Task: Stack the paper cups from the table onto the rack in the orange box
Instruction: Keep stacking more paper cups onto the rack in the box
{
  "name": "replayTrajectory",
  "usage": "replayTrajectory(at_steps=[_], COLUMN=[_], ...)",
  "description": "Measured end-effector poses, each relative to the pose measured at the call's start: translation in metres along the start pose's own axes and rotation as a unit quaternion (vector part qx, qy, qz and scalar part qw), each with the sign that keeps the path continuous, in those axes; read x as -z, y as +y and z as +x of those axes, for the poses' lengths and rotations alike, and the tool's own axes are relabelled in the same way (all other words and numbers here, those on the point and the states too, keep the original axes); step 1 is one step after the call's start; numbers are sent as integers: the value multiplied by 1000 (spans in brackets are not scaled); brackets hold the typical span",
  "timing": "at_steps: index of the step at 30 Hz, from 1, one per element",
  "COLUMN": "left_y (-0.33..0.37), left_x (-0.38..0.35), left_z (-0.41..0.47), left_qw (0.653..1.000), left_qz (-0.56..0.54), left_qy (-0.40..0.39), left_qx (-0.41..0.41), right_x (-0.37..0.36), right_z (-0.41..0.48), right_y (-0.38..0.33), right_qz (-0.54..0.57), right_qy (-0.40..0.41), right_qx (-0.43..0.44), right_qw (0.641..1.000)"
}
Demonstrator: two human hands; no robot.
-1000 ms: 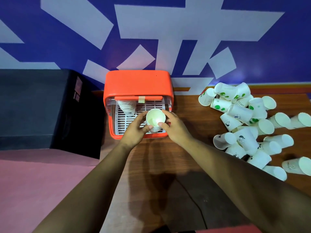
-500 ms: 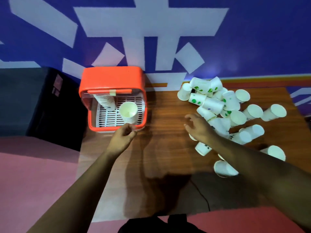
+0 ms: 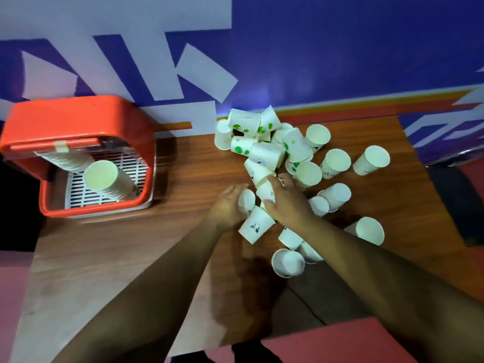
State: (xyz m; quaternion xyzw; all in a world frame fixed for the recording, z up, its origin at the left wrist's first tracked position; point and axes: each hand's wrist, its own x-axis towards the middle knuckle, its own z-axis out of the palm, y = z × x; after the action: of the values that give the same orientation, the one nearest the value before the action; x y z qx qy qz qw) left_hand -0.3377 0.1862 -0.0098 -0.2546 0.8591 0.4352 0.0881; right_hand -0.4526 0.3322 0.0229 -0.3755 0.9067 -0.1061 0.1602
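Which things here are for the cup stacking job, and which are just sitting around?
For the job: loose paper cups, front cup stack, white rack, orange box, wooden table, left hand, right hand.

Just lying about: thin dark cable, blue-and-white wall.

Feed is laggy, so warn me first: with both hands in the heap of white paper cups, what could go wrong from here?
1. The left hand and right hand sit among loose white paper cups lying on their sides. A grab could send neighbours rolling across the brown wooden table towards its edges.
2. The tall nested cup stack in the orange plastic box appears to lean, so pressing another cup on could tip it.
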Motion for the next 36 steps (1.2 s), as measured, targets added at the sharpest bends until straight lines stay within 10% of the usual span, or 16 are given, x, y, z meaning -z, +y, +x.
replayTrajectory(at_steps=[12, 20, 36], left_y=[4, 3, -113], left_x=[43, 97, 198], left_z=[-31, -94, -190], left_qw=[974, 781, 818], left_qz=[-70, -588, -542], left_qy=[201, 191, 190], left_qx=[75, 90, 14], right_x=[33, 68, 29], right_z=[6, 8, 22], right_y=[3, -77, -260], right_qz=[211, 389, 434], right_qy=[26, -71, -98], right_qx=[-1, -38, 18], right_qw=[977, 918, 895])
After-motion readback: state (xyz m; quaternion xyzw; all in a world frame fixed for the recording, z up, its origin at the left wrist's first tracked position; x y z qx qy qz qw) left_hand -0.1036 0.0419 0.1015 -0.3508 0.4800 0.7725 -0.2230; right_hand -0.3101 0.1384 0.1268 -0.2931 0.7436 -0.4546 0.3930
